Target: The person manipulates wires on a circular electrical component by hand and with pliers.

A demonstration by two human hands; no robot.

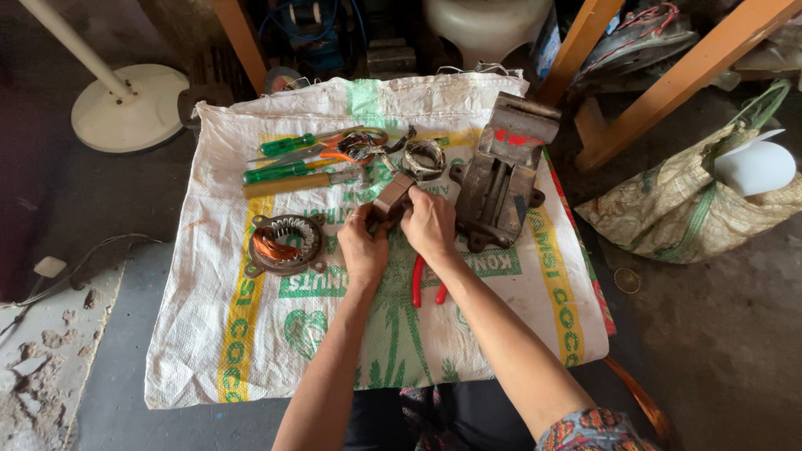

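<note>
Both hands meet mid-sack, just left of the vise (499, 188). Left hand (362, 250) and right hand (428, 224) are both closed on a small brown block (393, 199), fingers wrapped round it from either side. Block looks like a squat rectangular metal piece, rusty-brown, dull, w/ a paler top edge; its lower part is hidden by the fingers, so can't tell its full shape. It's held just above the sack (501, 334), tilted a bit toward the vise.

The sack is white woven plastic w/ green and yellow print, spread flat as a work surface. Left of the hands lies a round stator (284, 242), dark rim, grey teeth inside, orange copper wire bunched at one side. Behind the hands, along the far part of the sack: two green-handled screwdrivers (284, 159), a wood-handled tool (292, 184), orange-handled snips (351, 149) and a coil of wire (424, 159) near the vise. Red-handled pliers (418, 280) lie under the right wrist, mostly covered by the forearm. Vise is rusty, jaws up, a red mark on its far end.

Off the sack: white fan base (129, 107) far left, a woven bag (702, 200) at right on the floor
</note>
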